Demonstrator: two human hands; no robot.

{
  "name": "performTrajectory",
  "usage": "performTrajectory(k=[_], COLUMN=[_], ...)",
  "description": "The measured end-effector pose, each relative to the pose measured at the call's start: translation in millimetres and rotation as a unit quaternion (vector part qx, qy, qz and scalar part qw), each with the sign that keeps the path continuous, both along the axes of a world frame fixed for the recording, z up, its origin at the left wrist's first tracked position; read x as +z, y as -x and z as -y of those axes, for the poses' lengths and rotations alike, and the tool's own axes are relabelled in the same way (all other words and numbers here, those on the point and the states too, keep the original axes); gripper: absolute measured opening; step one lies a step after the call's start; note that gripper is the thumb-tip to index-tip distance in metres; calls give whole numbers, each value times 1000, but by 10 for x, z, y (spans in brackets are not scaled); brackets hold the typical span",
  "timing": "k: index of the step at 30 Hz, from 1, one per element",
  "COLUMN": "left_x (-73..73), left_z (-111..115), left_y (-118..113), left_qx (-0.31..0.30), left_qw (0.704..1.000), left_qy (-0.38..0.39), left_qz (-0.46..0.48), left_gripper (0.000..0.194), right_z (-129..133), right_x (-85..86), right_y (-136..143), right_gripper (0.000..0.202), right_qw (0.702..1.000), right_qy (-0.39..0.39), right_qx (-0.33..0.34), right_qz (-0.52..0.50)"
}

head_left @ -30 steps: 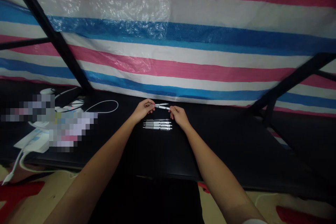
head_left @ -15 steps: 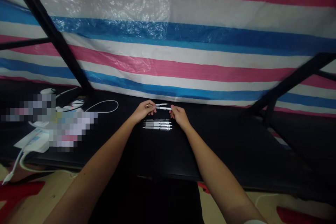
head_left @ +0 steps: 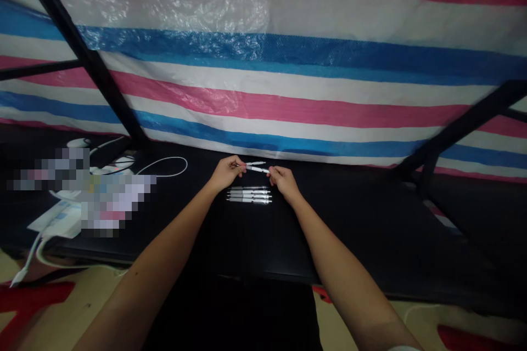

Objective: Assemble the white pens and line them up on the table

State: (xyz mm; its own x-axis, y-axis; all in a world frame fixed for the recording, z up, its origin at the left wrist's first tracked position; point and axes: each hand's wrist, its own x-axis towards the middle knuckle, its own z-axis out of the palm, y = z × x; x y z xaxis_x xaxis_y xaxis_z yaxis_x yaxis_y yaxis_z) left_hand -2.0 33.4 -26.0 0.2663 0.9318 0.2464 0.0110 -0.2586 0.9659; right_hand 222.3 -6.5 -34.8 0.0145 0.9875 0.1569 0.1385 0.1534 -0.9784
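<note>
A white pen (head_left: pixel 258 169) stretches between my two hands near the back of the black surface. My left hand (head_left: pixel 226 172) is closed, its fingertips pinching the pen's left end. At the other end, my right hand (head_left: pixel 285 182) grips it between thumb and fingers. Just behind it shows another slim white pen (head_left: pixel 257 163); whether it lies on the surface or is also in my left fingers I cannot tell. Nearer to me several white and clear pens (head_left: pixel 249 198) lie side by side in a neat row, pointing left, touched by neither hand.
Black padded surface (head_left: pixel 362 230) spreads under everything. A striped plastic sheet (head_left: pixel 288 88) hangs behind it, with black metal bars (head_left: pixel 99 77) at both sides. On the left are a white power strip (head_left: pixel 55 219), white cables (head_left: pixel 164 158) and blurred-out items.
The held pen now tilts slightly more, its right end lower. Both hands stay on it. The whole view has shifted a little; the row of pens is unchanged.
</note>
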Motion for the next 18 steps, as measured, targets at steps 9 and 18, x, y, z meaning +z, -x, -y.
performTrajectory(k=[9, 18], left_x=[55, 93], left_z=[28, 11], left_y=[39, 113], left_qx=[-81, -113], left_qw=[979, 961], left_qy=[140, 208], left_qz=[126, 146], left_gripper=[40, 73], right_z=[114, 167], right_x=[259, 252], right_y=[18, 80], right_gripper=[33, 28], right_qw=[946, 896], right_qy=[97, 129], right_qx=[69, 106], right_qz=[-302, -410])
